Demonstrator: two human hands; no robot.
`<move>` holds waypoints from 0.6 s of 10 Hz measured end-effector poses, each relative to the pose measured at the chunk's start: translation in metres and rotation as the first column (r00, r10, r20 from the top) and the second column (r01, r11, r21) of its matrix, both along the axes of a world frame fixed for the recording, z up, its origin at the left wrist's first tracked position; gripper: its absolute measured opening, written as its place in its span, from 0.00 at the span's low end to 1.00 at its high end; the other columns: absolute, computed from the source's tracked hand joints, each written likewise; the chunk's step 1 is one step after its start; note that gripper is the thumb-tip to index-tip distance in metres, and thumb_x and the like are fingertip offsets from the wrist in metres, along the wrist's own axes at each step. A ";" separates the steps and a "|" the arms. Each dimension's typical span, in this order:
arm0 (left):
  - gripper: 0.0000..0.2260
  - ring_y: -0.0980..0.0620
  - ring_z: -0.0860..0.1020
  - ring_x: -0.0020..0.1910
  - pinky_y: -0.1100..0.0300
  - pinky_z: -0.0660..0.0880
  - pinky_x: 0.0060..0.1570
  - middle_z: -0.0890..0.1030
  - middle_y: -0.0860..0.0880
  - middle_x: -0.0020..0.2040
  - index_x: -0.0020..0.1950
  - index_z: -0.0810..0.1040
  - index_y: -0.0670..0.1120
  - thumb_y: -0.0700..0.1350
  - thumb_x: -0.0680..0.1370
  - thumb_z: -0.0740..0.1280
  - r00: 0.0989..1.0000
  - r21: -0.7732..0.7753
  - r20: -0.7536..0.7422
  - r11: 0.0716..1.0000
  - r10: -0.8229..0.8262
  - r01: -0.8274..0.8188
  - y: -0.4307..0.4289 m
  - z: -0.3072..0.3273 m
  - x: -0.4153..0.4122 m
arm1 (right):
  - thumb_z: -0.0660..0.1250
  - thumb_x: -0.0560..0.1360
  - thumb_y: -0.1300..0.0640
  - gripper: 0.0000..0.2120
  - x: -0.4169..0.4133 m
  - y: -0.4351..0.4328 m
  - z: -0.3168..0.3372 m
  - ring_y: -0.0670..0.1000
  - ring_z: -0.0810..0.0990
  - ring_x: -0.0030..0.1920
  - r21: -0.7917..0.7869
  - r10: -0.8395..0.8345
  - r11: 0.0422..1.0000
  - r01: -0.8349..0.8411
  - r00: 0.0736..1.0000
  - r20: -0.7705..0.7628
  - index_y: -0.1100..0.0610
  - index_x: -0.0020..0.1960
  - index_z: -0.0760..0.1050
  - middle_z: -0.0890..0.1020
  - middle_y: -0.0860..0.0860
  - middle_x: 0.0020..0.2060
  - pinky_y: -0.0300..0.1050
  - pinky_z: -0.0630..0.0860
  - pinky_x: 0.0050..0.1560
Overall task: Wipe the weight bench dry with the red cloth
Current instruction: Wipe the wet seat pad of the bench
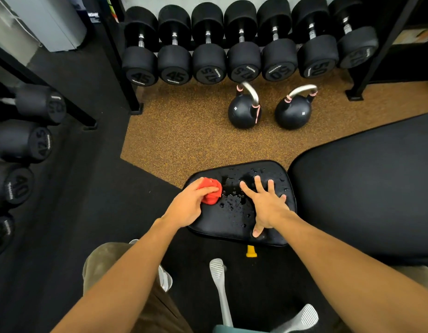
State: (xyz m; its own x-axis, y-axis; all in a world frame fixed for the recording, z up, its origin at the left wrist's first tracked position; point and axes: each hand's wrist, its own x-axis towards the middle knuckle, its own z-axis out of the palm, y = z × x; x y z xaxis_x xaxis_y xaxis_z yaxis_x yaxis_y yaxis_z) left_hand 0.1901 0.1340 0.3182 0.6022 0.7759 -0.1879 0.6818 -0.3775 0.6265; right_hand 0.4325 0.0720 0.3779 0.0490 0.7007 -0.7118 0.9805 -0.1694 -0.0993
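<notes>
Both forearms bare, no sleeves; olive-brown shorts (104, 263) at near left; a white shoe (165, 280) beside them.

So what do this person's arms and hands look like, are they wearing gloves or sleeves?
No gloves and no sleeves in view: both forearms are bare up to the picture's edge. The left hand and right hand show no rings, watch or wristband that I can see. Fingers are slim with short nails.
</notes>
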 end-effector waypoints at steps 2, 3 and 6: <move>0.28 0.41 0.68 0.76 0.44 0.68 0.74 0.68 0.44 0.77 0.72 0.76 0.51 0.28 0.78 0.63 0.979 0.051 0.064 0.979 0.193 -0.196 -0.018 -0.022 0.024 | 0.87 0.61 0.52 0.73 0.000 -0.001 0.000 0.67 0.30 0.79 0.001 0.007 1.000 -0.007 1.000 -0.002 0.40 0.82 0.32 0.29 0.52 0.81 0.79 0.50 0.74; 0.29 0.42 0.59 0.82 0.43 0.62 0.78 0.61 0.45 0.82 0.74 0.75 0.51 0.27 0.78 0.64 0.995 0.046 0.054 0.996 0.078 -0.081 -0.042 -0.025 0.019 | 0.87 0.61 0.53 0.73 0.000 -0.001 0.000 0.67 0.30 0.79 0.003 0.001 1.000 -0.001 1.000 -0.008 0.40 0.82 0.32 0.29 0.52 0.81 0.79 0.50 0.74; 0.32 0.46 0.68 0.77 0.45 0.71 0.72 0.66 0.50 0.79 0.75 0.69 0.62 0.31 0.79 0.61 0.972 0.086 0.050 0.969 0.227 -0.231 -0.035 -0.019 0.002 | 0.87 0.61 0.53 0.73 0.001 0.001 -0.002 0.68 0.30 0.79 0.003 0.004 1.000 -0.004 1.000 -0.014 0.39 0.82 0.32 0.29 0.52 0.81 0.80 0.50 0.74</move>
State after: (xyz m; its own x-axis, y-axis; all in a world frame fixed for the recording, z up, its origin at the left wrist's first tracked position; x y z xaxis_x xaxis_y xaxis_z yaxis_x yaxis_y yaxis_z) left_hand 0.1917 0.0988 0.2988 0.4118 0.9068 -0.0901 0.7320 -0.2703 0.6253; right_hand 0.4339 0.0726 0.3763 0.0360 0.7031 -0.7102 0.9797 -0.1652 -0.1138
